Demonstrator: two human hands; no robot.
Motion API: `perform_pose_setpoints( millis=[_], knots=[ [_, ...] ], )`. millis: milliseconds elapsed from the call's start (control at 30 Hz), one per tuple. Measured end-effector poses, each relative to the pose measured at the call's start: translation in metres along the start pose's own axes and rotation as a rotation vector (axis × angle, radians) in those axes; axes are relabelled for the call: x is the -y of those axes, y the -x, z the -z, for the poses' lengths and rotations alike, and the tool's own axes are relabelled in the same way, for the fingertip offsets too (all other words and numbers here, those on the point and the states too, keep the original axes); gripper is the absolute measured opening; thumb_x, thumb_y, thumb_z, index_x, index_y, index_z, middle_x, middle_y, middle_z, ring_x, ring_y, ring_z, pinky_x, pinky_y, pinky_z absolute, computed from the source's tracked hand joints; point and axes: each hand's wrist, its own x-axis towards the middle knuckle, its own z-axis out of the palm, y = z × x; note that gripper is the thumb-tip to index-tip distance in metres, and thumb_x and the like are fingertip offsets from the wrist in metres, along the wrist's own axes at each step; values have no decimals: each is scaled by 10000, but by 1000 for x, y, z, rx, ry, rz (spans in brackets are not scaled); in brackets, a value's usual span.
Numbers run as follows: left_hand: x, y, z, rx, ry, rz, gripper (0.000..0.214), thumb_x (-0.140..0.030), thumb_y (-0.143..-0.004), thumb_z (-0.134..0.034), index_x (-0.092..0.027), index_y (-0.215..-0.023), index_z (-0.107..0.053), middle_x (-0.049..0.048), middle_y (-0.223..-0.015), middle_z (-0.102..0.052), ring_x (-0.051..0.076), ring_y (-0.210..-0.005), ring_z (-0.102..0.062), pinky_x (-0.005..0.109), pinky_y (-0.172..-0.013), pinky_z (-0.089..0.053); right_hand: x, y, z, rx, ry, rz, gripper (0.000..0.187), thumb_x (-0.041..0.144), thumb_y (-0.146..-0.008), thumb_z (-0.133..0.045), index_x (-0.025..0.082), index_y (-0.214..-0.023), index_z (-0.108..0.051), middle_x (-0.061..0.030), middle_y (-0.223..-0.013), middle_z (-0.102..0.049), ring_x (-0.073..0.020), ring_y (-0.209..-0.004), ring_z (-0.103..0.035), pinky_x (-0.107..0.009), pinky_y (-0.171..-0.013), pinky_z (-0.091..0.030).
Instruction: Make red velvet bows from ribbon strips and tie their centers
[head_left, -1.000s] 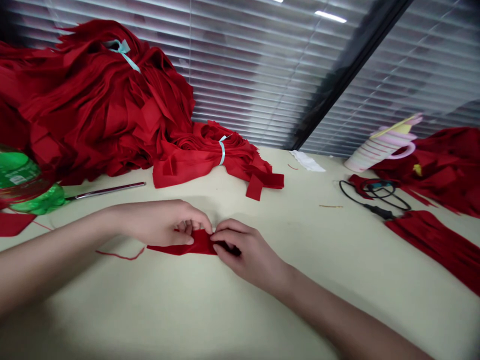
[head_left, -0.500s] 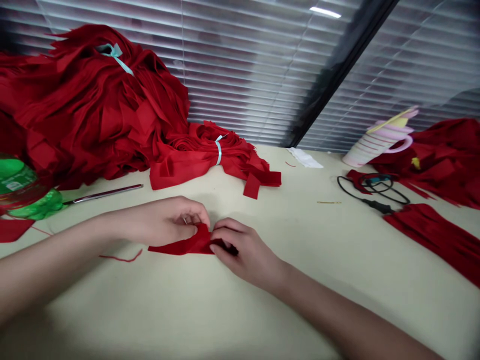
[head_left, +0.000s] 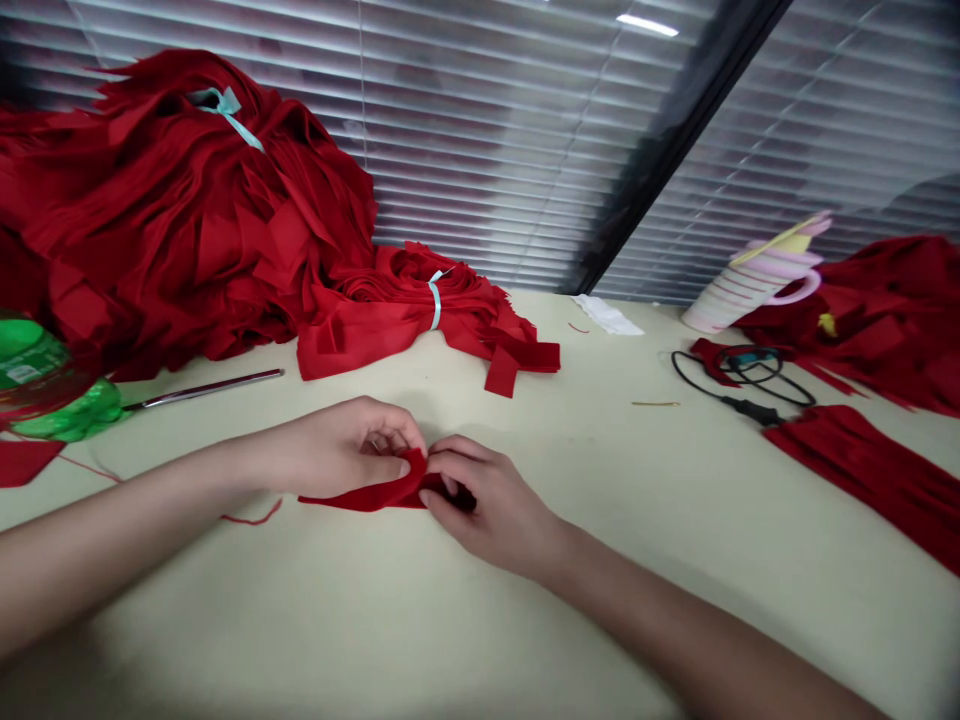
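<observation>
A small piece of red fabric [head_left: 375,493] lies on the pale table, partly folded and lifted between my hands. My left hand [head_left: 352,445] pinches the raised flap between thumb and fingers. On the other end, my right hand [head_left: 484,500] is closed, thumb and fingers gripping the fabric; part of the cloth is hidden under its fingers. The two hands' fingertips nearly meet. A short red thread [head_left: 259,515] lies on the table beside my left forearm.
Large red fabric bundles [head_left: 187,210] tied with light blue strips lean against window blinds [head_left: 480,120]. Leftward are a green plastic bottle [head_left: 71,410] and a pen [head_left: 214,387]. At right are a striped mug [head_left: 742,290], black cable [head_left: 750,408], a gold needle-like piece [head_left: 655,404] and folded red cloth [head_left: 862,465].
My left hand has shifted slightly right toward my right hand, bringing the fabric flap over with it. My right hand has hardly moved.
</observation>
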Motion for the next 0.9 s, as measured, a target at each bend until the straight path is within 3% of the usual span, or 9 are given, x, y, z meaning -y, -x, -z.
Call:
perform_pose_setpoints(
  millis=[300, 467, 600, 700, 900],
  knots=[
    [16, -3, -10, -115, -188, -101, 168, -123, -815, -461, -193, -933, -558, -34, -717, -570, 100, -615, -485, 218, -554, -377, -2, 0, -1, -33, -131, -30, 50, 122, -748, -576, 172, -752, -577, -21, -828, -559, -78, -588, -473, -217, -530, -416],
    [12, -2, -8, -112, -186, -153, 186, -104, -838, -429, -192, -945, -553, -16, -849, -618, 101, -728, -554, 219, -643, -442, -1, -2, 2, -12, -141, -72, 118, 134, -798, -531, 177, -689, -537, -14, -810, -565, -89, -626, -505, -222, -549, -414],
    [12, -4, -12, -224, -252, -153, 175, -113, -844, -428, -185, -965, -532, 1, -841, -604, 123, -747, -558, 253, -667, -451, 0, -2, 3, 6, -145, -115, 196, 143, -811, -492, 176, -620, -459, -16, -815, -545, -87, -606, -487, -228, -525, -385],
    [12, -3, -17, -288, -352, -173, 164, -103, -808, -482, -192, -918, -566, 22, -885, -588, 176, -885, -531, 315, -771, -429, 0, -1, 2, -2, -149, -113, 184, 129, -787, -501, 175, -615, -456, -17, -830, -541, -75, -578, -474, -221, -502, -377],
    [4, 3, -24, -229, -471, -240, 122, -74, -786, -512, -189, -750, -528, 9, -837, -579, 153, -834, -538, 259, -713, -430, -1, -2, 1, -21, -134, -79, 150, 93, -745, -540, 183, -630, -504, -7, -794, -557, -100, -648, -529, -223, -539, -424]
  ],
)
